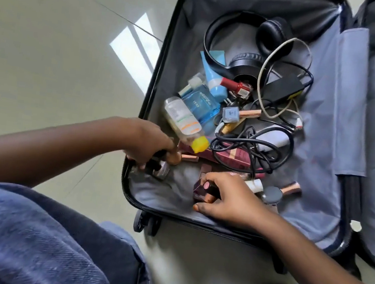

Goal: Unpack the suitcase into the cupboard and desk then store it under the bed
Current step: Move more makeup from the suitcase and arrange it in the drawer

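head view: left hand grips small bottles, right hand pinches a lipstick inside the open suitcase.

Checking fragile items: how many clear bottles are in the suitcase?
2: a clear yellow-capped plastic bottle near the left hand, and a blue glass perfume bottle beside it. Others may be hidden.

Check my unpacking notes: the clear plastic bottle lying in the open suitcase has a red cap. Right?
Not quite. The head view shows the clear plastic bottle lying in the open suitcase, but its cap is yellow, not red.
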A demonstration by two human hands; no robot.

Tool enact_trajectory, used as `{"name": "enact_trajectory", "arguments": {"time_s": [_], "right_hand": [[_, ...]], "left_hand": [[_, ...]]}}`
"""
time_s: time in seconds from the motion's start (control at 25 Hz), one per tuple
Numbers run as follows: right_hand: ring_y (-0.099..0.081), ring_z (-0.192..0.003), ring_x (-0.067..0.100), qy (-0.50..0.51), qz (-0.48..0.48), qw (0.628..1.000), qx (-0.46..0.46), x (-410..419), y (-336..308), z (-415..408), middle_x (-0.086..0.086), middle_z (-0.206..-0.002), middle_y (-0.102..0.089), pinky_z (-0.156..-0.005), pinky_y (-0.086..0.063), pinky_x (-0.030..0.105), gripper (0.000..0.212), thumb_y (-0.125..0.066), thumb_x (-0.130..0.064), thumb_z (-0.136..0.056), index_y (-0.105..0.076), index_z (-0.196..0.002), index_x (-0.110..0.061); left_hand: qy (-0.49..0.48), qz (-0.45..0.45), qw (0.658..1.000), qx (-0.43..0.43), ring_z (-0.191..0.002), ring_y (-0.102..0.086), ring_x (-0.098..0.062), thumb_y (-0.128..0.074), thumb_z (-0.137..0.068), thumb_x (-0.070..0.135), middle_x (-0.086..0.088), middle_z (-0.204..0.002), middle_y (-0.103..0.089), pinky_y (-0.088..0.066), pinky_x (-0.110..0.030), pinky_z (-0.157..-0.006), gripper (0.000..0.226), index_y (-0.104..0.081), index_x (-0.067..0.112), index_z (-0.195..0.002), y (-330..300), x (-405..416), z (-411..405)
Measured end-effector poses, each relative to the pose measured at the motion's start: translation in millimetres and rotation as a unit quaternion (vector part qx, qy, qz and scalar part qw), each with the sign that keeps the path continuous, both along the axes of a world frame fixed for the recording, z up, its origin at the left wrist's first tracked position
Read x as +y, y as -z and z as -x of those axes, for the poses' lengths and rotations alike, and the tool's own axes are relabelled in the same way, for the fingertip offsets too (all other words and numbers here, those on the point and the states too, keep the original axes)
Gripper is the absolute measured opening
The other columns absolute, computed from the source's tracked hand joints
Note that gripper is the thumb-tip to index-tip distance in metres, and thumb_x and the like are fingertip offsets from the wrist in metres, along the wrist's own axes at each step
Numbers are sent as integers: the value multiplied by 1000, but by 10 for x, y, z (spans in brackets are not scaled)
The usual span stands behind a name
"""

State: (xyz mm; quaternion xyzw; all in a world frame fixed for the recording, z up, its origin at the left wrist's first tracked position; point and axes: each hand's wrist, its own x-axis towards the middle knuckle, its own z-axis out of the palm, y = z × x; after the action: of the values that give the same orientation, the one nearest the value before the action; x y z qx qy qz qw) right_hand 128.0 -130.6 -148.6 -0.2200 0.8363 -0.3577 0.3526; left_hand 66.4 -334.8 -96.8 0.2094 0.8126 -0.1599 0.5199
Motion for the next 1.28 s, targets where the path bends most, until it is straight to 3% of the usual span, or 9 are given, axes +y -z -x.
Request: {"name": "enact_trajectory", "arguments": {"time_s": [0.08, 0.2, 0.32, 0.4, 0.52, 0.68, 0.8, 1.0, 1.28], "right_hand": [[-55, -76, 12, 9, 4, 1000, 17, -46, 42, -16, -6, -75, -59, -65, -37, 25, 25, -73, -25, -76, -49, -75, -28], [-56, -86, 16, 46, -3, 999, 27, -28, 64, 21, -3, -87, -63, -65, -37, 19, 18, -69, -27, -81, -58, -94, -21], [-51, -73, 14, 52, -16, 998, 42, 61, -61, 116, -8, -72, -54, -56, -33, 16, 26, -72, -27, -77, -46, -73, -25], [-54, -67, 10, 57, -14, 997, 49, 132, -284, 311, -11, -65, -51, -58, -36, 21, 27, -76, -25, -73, -50, -69, -26], [-54, -68, 11, 71, -35, 987, 142, 206, -663, 869, -12, -63, -51, -58, -35, 24, 21, -75, -21, -73, -54, -68, -24], [-62, -95, 31, -57, -204, 931, 296, 8, -633, 1550, 7, -95, -67, -65, -34, 26, 12, -64, -21, -76, -63, -88, -23], [-61, -101, 31, -163, -310, 900, 260, -158, -379, 1772, 8, -105, -64, -66, -39, 28, 26, -64, -21, -76, -62, -102, -19], [-58, -113, 30, -55, -367, 878, 304, 25, -293, 2093, 8, -123, -59, -85, -48, 36, 36, -61, -26, -83, -59, -118, -16], [-59, -112, 26, -12, -425, 874, 234, 381, -444, 2220, 7, -118, -60, -82, -49, 33, 34, -62, -17, -81, -59, -114, -13]], "left_hand": [[-6, 0, 998, 56, -112, -54, -22, -76, -73, 31, 2, -121, -58, -44, -29, -77, 60, -46, 25, -124, -8, 14, 4], [-39, -9, 999, 23, -104, -58, -22, -85, -60, 32, 2, -112, -61, -46, -28, -73, 66, -51, 24, -116, 2, 7, 49], [-117, -66, 989, -59, -92, -65, -28, -90, -52, 29, -3, -98, -65, -56, -41, -77, 57, -53, 26, -96, 14, -31, 66], [-174, -136, 973, -58, -86, -65, -29, -88, -59, 28, -1, -90, -65, -56, -42, -75, 50, -55, 27, -96, -17, 21, 82], [-161, -229, 957, 72, -78, -54, -18, -77, -74, 32, 6, -82, -57, -46, -26, -70, 38, -55, 23, -103, -60, 228, 189], [-164, -307, 915, 204, -86, -58, -25, -73, -77, 31, -4, -91, -63, -45, -30, -72, 35, -57, 11, -102, -16, 373, 320], [-171, -302, 904, 250, -88, -59, -30, -67, -83, 30, -9, -89, -65, -41, -30, -67, 25, -55, 10, -92, 51, 362, 506], [-179, -283, 885, 325, -95, -57, -29, -57, -87, 31, -5, -96, -63, -49, -37, -70, 19, -52, 19, -101, 203, 463, 763], [-98, -218, 909, 342, -96, -61, -31, -48, -89, 15, -4, -109, -61, -47, -38, -66, 17, -48, 17, -106, 504, 627, 948]]}}
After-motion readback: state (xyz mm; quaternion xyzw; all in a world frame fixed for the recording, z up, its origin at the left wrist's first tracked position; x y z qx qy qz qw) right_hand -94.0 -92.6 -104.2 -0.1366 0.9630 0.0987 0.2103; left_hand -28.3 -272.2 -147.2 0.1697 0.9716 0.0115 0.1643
